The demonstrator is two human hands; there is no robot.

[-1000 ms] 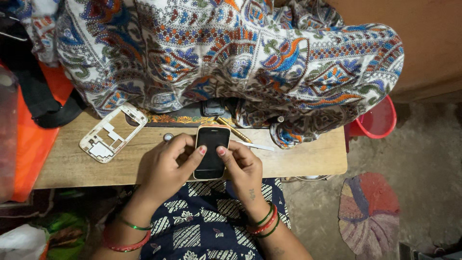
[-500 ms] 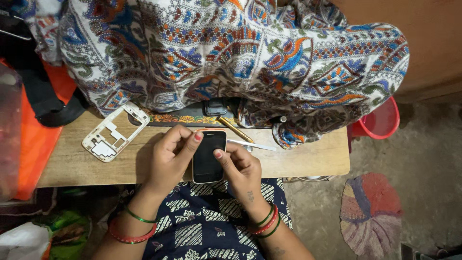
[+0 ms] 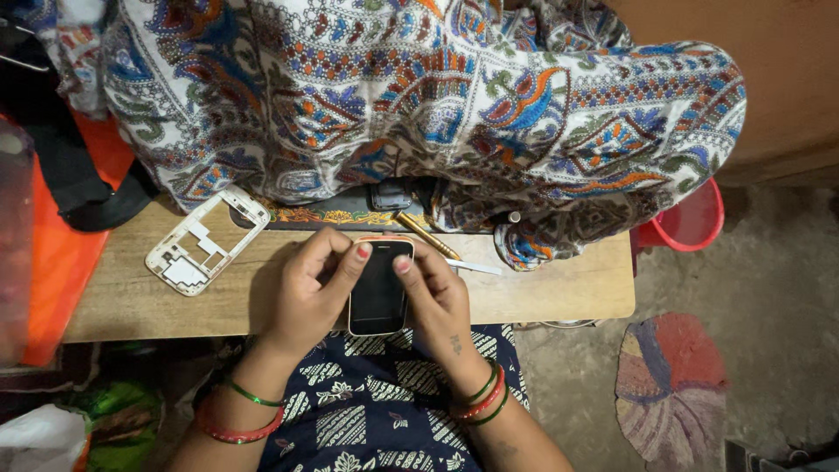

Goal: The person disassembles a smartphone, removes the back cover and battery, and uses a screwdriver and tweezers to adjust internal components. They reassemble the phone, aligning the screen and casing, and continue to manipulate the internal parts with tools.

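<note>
Two hands meet on one thing here, and going from the left: far left on the wooden table [image 3: 559, 293] lies a white phone frame [image 3: 208, 239], stripped and tilted, well apart from the action. Next comes the left hand [image 3: 306, 297], fingers curled around the left edge of the dark-screened phone [image 3: 378, 293], thumb tip pressing at the top left corner of the glass. That phone sits at the near edge of the table, just over the lap, its long axis running near to far, screen up, between the two palms. On its right side the right hand [image 3: 437, 301] closes in likewise, thumb on the upper right of the screen, fingers wrapped behind where they cannot be seen. Both hands are equally close, gripping from opposite long edges. Just beyond the fingertips, further right, a brass-coloured tool [image 3: 426, 233] lies slanted, and a thin white stick [image 3: 474, 266] beside it. A patterned cloth [image 3: 437, 105] covers the far side, and a red bucket [image 3: 690, 223] sits at the right.
</note>
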